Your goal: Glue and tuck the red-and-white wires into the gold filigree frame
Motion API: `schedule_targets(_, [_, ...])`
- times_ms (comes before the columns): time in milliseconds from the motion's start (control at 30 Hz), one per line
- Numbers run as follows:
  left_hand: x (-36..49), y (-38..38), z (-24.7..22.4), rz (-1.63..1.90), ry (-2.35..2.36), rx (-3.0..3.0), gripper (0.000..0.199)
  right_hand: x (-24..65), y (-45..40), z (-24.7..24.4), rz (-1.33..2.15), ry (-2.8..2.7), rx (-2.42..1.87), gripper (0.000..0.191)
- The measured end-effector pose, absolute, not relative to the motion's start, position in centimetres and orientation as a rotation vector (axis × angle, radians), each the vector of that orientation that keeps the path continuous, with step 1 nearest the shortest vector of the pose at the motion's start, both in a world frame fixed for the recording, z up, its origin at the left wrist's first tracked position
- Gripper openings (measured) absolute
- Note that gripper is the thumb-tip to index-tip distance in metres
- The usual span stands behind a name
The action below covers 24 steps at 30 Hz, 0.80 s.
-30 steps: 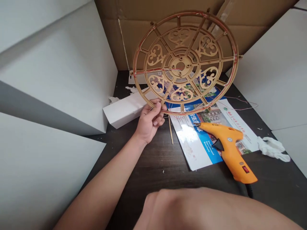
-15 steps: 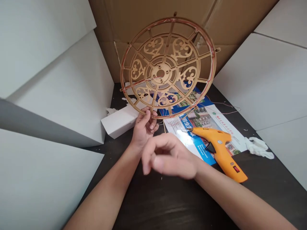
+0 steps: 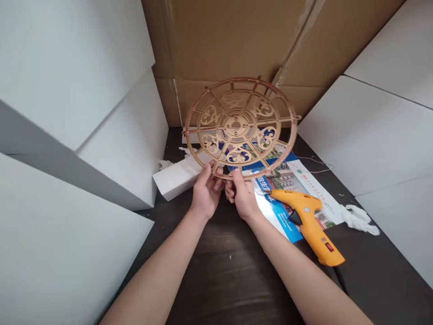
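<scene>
A round, gold-coloured openwork frame [image 3: 248, 118] with spokes and scroll ornaments is held up above the table, its far side tilted upward. Reddish wire runs along its outer ring and one spoke. My left hand [image 3: 207, 192] pinches the near rim, thumb on top and fingers curled beneath. Just to the right, my right hand [image 3: 242, 194] grips the same rim with its thumb on top; its fingers are partly hidden below. An orange hot glue gun [image 3: 309, 221] lies on a printed brochure [image 3: 324, 201] right of my hands, its nozzle pointing left.
A white box [image 3: 177, 176] lies left of the hands, with crumpled tissue behind it. More white tissue [image 3: 359, 220] is at the right. Thin loose wire [image 3: 318, 162] trails over the brochure. Large white boxes [image 3: 115, 131] flank the dark table [image 3: 223, 280], and cardboard [image 3: 237, 40] stands behind.
My right hand has moved from in front of my left forearm up to the frame's near rim and taken hold. The frame has come down and tipped flatter.
</scene>
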<state>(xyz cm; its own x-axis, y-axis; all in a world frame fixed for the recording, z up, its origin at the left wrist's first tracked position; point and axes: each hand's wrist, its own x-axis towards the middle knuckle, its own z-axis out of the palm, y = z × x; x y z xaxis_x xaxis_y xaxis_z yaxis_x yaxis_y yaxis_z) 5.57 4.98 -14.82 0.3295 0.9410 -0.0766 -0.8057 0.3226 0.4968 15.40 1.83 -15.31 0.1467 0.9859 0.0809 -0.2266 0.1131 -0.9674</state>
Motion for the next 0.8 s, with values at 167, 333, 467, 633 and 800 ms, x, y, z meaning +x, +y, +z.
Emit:
schedule_targets(167, [5.4,5.0,-15.1,1.147,0.396,0.495,0.032,15.9,1.4,-16.5,1.077,-1.182,-1.054,0.050])
schedule_targets(333, [5.5,4.9,-15.1,1.155,0.481,0.588,0.040,16.3,1.4,-16.5,0.906,-1.397,-1.029,0.038])
schedule_targets(467, [5.9,4.7,-14.9,1.221,0.480,0.670,0.026,16.4,1.6,-15.6,0.787,-1.488,-0.989,0.029])
schedule_targets(633, [5.9,4.8,-14.8,1.223,0.484,0.613,0.020,16.5,1.6,-15.0,0.736,-1.552,-0.957,0.021])
schedule_targets(800, [5.5,4.9,-14.8,1.210,0.509,0.560,0.024,16.4,1.3,-15.1,0.762,-1.612,-0.943,0.025])
